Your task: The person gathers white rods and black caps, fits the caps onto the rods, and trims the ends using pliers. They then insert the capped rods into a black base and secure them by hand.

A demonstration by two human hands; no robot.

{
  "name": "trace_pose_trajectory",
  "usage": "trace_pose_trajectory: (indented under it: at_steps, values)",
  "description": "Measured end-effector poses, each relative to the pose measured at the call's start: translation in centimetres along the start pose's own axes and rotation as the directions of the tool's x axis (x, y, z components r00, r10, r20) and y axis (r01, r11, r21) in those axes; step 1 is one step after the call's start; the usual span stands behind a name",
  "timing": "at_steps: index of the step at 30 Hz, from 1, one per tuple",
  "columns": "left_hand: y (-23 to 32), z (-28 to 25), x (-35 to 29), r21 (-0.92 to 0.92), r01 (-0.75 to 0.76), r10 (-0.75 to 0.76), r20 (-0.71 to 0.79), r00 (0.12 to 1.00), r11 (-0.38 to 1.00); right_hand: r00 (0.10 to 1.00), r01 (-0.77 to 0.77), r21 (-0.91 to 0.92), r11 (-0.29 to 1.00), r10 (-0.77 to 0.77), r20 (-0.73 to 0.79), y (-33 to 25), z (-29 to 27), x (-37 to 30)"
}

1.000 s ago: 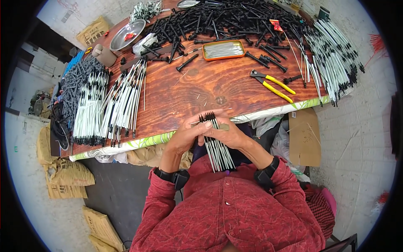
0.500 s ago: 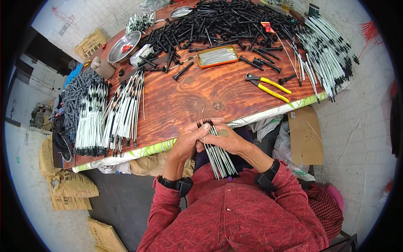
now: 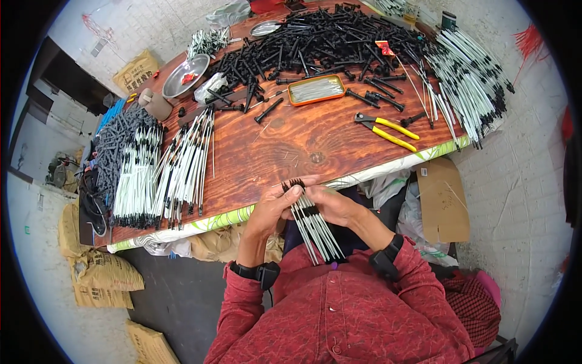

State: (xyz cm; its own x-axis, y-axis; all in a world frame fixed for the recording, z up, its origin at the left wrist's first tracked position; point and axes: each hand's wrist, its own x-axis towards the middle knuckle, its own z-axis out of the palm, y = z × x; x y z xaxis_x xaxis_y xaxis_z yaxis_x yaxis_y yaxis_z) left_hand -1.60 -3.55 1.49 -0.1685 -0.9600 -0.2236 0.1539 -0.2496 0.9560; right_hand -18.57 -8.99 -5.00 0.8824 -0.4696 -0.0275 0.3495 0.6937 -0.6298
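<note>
A bundle of thin white rods with black ends and black middle bands (image 3: 314, 230) is in my hands at the table's front edge. It slants down toward my lap, with its black upper tips fanned in a row. My left hand (image 3: 274, 208) is closed round the upper part, thumb lying across the rods just under the tips. My right hand (image 3: 335, 206) is closed at the right side of the same upper end, its fingers partly hidden behind the rods.
The wooden table (image 3: 260, 151) bears a heap of black plastic pieces (image 3: 327, 39), yellow-handled pliers (image 3: 388, 130), an orange-rimmed tin of thin needles (image 3: 316, 90), and a metal dish (image 3: 187, 76). Similar rods lie at left (image 3: 138, 182) and right (image 3: 470, 79). Sacks (image 3: 109, 272) stand on the floor.
My right hand has shifted a little to the right along the bundle, uncovering more of the rods' black middle bands. The left hand keeps its hold, and the view has tilted slightly.
</note>
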Motion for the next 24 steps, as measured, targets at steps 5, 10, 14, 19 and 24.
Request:
trace_pose_trajectory:
  at_steps: [5, 10, 14, 19, 24]
  values:
    - [0.1, 0.1, 0.1, -0.132, 0.019, -0.026, -0.05, 0.998, 0.991, 0.991, 0.131, -0.365, 0.922, -0.127, 0.035, 0.7, -0.4, -0.4]
    - [-1.2, -0.1, 0.4, -0.204, -0.047, 0.029, -0.09, 0.995, 0.978, 0.996, 0.088, -0.543, 0.835, -0.073, 0.049, 0.8, 1.3, -1.0]
    - [-1.7, -0.2, 0.1, -0.204, -0.042, 0.013, -0.142, 0.99, 0.978, 0.997, 0.066, -0.514, 0.855, -0.044, 0.055, 2.1, 0.4, -0.2]
    - [-2.7, 0.4, 0.3, -0.156, -0.167, 0.125, -0.249, 0.96, 0.973, 0.995, 0.083, -0.561, 0.824, -0.095, 0.007, 1.8, 1.0, 0.3]
    - [-1.9, 0.5, 0.8, -0.094, -0.212, 0.177, -0.288, 0.941, 0.973, 0.988, 0.104, -0.564, 0.819, -0.149, -0.034, 0.4, 1.9, 0.8]
